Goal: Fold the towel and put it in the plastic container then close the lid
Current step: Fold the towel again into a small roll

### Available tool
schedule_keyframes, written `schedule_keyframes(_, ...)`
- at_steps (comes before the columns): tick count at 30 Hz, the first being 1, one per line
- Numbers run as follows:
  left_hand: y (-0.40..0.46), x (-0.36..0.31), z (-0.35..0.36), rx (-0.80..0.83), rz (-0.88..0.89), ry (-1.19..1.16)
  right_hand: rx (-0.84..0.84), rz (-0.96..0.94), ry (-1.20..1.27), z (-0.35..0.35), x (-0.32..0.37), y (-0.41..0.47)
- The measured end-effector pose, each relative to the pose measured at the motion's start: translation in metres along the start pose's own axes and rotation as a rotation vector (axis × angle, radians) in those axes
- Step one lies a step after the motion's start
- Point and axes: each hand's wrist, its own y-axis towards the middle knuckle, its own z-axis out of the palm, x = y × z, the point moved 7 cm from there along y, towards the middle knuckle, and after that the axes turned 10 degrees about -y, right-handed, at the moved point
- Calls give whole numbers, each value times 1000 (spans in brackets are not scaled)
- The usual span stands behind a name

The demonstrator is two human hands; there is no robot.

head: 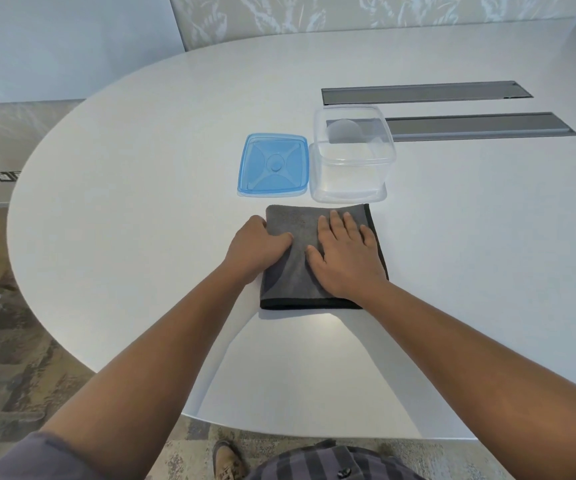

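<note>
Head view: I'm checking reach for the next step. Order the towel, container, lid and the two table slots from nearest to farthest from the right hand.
1. Towel, under the right hand.
2. Container ahead; lid ahead-left: too close to call.
3. Nearer slot, ahead-right.
4. Farther slot, beyond it.
</note>
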Motion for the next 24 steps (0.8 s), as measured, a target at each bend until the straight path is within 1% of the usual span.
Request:
schedule_keyframes(3,-2,-1,3,92,-46,-199,0,-5,9,0,-1,0)
schedule_keyframes(6,-8,-4,8,180,-47,-244,8,-16,25,-2,0,-3)
schedule_keyframes(8,-11,-3,11,204,-16,-231,8,-7,85,-7,0,-3)
schedule_keyframes(11,-15,-1,11,210,47,-245,-60,18,308,-24,-1,-4)
schedule_keyframes(13,-17,-2,11,223,70,-276,-107,26,584,-39,4,-3)
schedule_keyframes(15,-18,-1,11,251,45,-309,-62,29,899,-45,17,-3)
schedule_keyframes(16,-18,0,12,265,39,-316,-25,31,1006,-44,25,-1)
schedule_keyframes(18,-17,1,14,290,68,-311,44,63,1122,-35,36,1)
schedule_keyframes(20,-17,1,15,313,97,-305,76,95,1188,-26,39,0)
schedule_keyframes(24,-18,1,13,326,85,-332,15,105,1246,-25,37,-1)
